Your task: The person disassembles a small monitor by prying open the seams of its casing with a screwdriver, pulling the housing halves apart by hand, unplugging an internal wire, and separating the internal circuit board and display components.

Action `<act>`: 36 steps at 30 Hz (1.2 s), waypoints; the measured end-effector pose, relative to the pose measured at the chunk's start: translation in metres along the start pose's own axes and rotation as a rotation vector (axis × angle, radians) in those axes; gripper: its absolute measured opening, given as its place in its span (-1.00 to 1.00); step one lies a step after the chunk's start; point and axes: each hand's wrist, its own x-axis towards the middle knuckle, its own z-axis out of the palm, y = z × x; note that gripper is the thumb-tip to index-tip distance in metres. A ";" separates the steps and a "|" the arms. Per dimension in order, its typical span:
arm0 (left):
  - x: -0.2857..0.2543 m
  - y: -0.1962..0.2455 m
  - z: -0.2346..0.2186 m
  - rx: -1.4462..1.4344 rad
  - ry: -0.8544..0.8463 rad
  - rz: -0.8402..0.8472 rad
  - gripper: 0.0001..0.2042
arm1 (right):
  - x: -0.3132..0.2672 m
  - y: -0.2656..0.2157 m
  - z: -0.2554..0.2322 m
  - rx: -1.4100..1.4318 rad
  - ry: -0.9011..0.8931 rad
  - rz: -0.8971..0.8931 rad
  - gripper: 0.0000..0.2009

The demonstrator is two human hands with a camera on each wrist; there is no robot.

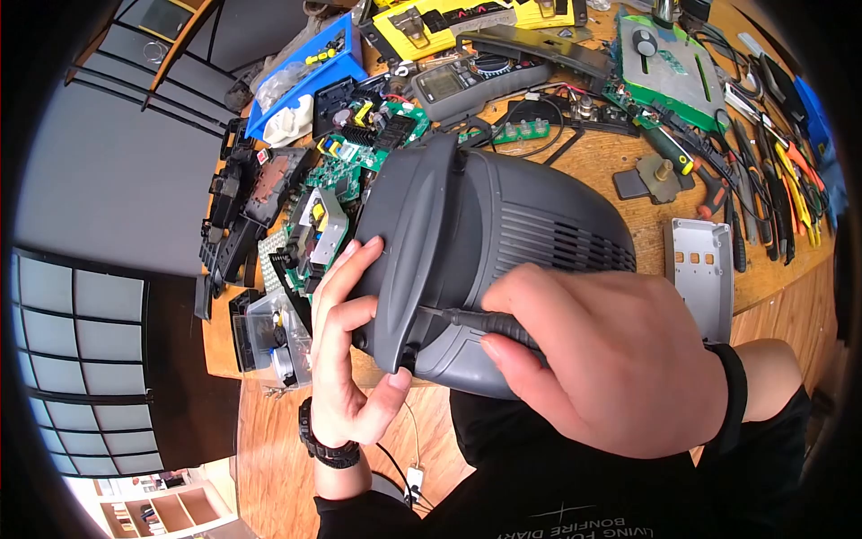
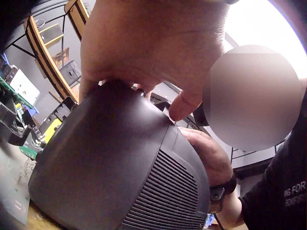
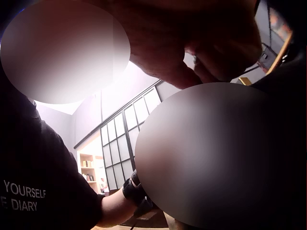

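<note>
A dark grey plastic housing (image 1: 548, 202) with vent slots and a raised curved strip lies tilted at the bench's near edge. My left hand (image 1: 346, 355) grips its left end, thumb at the strip's lower end and fingers over the far side. In my right hand (image 1: 620, 359) is a screwdriver (image 1: 489, 322) with a dark handle, its thin tip at the groove beside the strip. The left wrist view shows the housing's ribbed side (image 2: 165, 191) below the left hand (image 2: 153, 43). Dimness and a blurred patch obscure most of the work in the right wrist view.
Green circuit boards (image 1: 391, 130) and black plastic parts (image 1: 256, 193) crowd the left side. Behind the housing are a multimeter (image 1: 480, 85) and a blue bin (image 1: 332, 63). Pliers and screwdrivers lie at the right, near a grey open box (image 1: 700, 269).
</note>
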 end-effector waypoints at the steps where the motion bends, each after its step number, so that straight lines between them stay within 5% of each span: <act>1: 0.000 0.000 0.000 0.000 -0.001 -0.003 -0.59 | 0.001 0.003 0.001 -0.001 0.001 0.000 -0.79; 3: 0.001 0.000 -0.002 0.000 -0.006 0.002 -0.59 | 0.003 0.007 0.001 -0.039 0.023 -0.122 -0.75; 9: 0.002 0.001 -0.004 -0.028 -0.009 -0.013 -0.60 | 0.001 0.002 -0.002 0.045 -0.133 -0.013 -0.65; 13: 0.011 0.009 -0.015 -0.184 -0.042 -0.085 -0.62 | 0.004 0.004 -0.002 -0.061 -0.019 -0.138 -0.61; 19: 0.022 0.001 -0.020 -0.202 -0.084 -0.069 -0.78 | 0.005 0.002 -0.005 0.107 -0.260 0.067 -0.61; 21: 0.024 -0.001 -0.019 -0.268 -0.081 -0.124 -0.71 | 0.005 0.007 0.002 0.052 0.024 -0.131 -0.62; 22: 0.027 -0.002 -0.020 -0.270 -0.081 -0.124 -0.71 | 0.005 0.007 0.001 0.051 0.024 -0.131 -0.62; 25: 0.039 -0.007 -0.026 -0.181 -0.159 -0.007 -0.74 | 0.006 0.006 -0.002 0.109 0.003 -0.110 -0.62; 27: 0.045 -0.008 -0.028 -0.164 -0.203 0.012 -0.75 | 0.008 0.005 -0.007 0.173 -0.191 0.048 -0.64; 30: 0.051 -0.012 -0.030 -0.191 -0.231 0.020 -0.76 | 0.009 0.012 0.000 0.071 0.004 -0.135 -0.65; 34: 0.051 -0.020 -0.030 -0.147 -0.267 0.051 -0.79 | 0.008 0.010 -0.004 0.121 0.007 -0.084 -0.64; 36: 0.051 -0.020 -0.028 -0.112 -0.287 0.092 -0.81 | 0.006 0.010 -0.007 0.115 -0.170 0.033 -0.62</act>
